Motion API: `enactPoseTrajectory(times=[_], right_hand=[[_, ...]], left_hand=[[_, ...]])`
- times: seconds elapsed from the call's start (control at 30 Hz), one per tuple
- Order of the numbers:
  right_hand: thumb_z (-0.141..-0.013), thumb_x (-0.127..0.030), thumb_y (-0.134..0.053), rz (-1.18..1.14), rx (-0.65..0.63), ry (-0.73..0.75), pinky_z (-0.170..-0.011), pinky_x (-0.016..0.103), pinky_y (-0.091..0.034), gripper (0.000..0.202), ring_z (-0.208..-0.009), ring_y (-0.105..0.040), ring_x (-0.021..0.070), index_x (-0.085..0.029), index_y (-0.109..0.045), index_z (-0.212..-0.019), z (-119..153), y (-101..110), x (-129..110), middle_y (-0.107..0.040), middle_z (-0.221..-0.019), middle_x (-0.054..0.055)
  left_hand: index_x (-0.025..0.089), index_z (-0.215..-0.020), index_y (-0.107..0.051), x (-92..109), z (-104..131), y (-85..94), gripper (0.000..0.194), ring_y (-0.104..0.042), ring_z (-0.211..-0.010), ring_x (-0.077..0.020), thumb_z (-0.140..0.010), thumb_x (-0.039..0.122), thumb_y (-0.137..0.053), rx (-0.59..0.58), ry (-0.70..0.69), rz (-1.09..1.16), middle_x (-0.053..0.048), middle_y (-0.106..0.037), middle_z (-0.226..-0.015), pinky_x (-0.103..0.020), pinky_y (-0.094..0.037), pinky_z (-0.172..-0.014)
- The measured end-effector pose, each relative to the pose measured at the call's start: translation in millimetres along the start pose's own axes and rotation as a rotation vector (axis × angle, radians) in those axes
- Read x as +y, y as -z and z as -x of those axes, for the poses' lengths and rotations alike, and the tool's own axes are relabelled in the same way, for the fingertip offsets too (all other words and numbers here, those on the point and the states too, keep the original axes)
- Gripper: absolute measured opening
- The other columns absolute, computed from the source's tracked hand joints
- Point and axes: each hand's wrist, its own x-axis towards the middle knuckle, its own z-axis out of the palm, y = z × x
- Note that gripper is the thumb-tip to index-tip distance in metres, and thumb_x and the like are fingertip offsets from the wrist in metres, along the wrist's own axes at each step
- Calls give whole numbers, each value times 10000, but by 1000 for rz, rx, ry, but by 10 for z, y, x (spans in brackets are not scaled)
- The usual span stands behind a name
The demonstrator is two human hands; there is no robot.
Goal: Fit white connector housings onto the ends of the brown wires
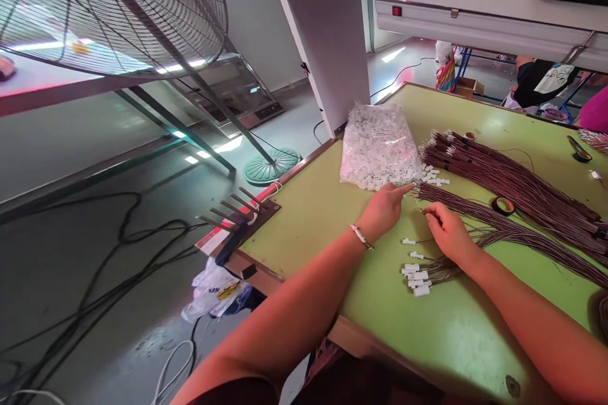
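My left hand (pixel 384 210) is over the green table, its index finger stretched out and the other fingers curled. Its fingertip is at the bare terminal ends of a bundle of brown wires (pixel 456 202), beside loose white connectors (pixel 431 176). I see nothing held in it. Just to the right, my right hand (pixel 449 234) is closed in a pinch on a thin wire (pixel 420 209) whose metal tip points toward the left hand. Below the right hand, several wires end in white connector housings (pixel 418 280). A clear plastic bag (pixel 379 145) full of white connectors lies behind the left hand.
A thicker wire bundle (pixel 513 177) and a roll of black tape (pixel 502 205) lie to the right. Metal pegs (pixel 237 207) stick out at the table's left corner. A white shelf (pixel 323 44) rises behind; a large fan (pixel 118 12) stands left. Another person's sleeve (pixel 593 111) shows far right.
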Motion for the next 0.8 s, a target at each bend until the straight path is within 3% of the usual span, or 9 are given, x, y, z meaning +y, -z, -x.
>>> enactPoseTrajectory(times=[0.07,0.17,0.3,0.4,0.57,0.8], right_hand=[[-805,-290,-447,-152,-16,-125,-545,256,-375,139,-552,-481,131,-186,-538,-789,-34,-15,0,-572,-609,1],[-717,-296,-503,-313,15,-318,-458,236,-317,116,-450,-398,105,-184,-531,-718,-67,-28,-11,-474,-487,-44],[-640,-297,-536,-370,64,-367,-423,223,-242,120,-437,-301,80,-184,-501,-625,-88,-19,-46,-380,-467,-65],[-643,-310,-525,-375,69,-344,-426,223,-237,134,-454,-294,82,-179,-510,-616,-84,-7,-69,-373,-480,-57],[-629,-299,-515,-372,8,-297,-429,223,-231,130,-452,-288,80,-181,-503,-577,-59,18,-79,-358,-469,-56],[-630,-265,-499,-327,-42,-232,-432,217,-248,105,-457,-314,81,-181,-514,-569,-35,-3,-74,-403,-473,-44]], left_hand=[[199,-1011,-697,-1,28,57,321,-514,-658,-133,-804,144,-458,-12,76,152,-29,-543,-711,-255,-427,-676],[151,-917,-698,2,56,117,232,-474,-511,-92,-767,212,-533,-58,303,441,13,-524,-569,-230,-416,-559],[107,-841,-651,54,73,121,193,-545,-506,-83,-680,214,-652,-173,504,779,-6,-606,-578,-217,-452,-544],[101,-797,-640,91,87,84,224,-574,-502,-86,-653,257,-713,-262,550,853,-33,-651,-610,-213,-465,-528],[104,-797,-646,76,95,64,283,-574,-511,-68,-623,297,-756,-230,571,991,-41,-674,-653,-192,-464,-524],[96,-796,-654,83,110,96,309,-557,-506,-59,-608,312,-768,-316,562,1007,-31,-657,-637,-191,-454,-524]])
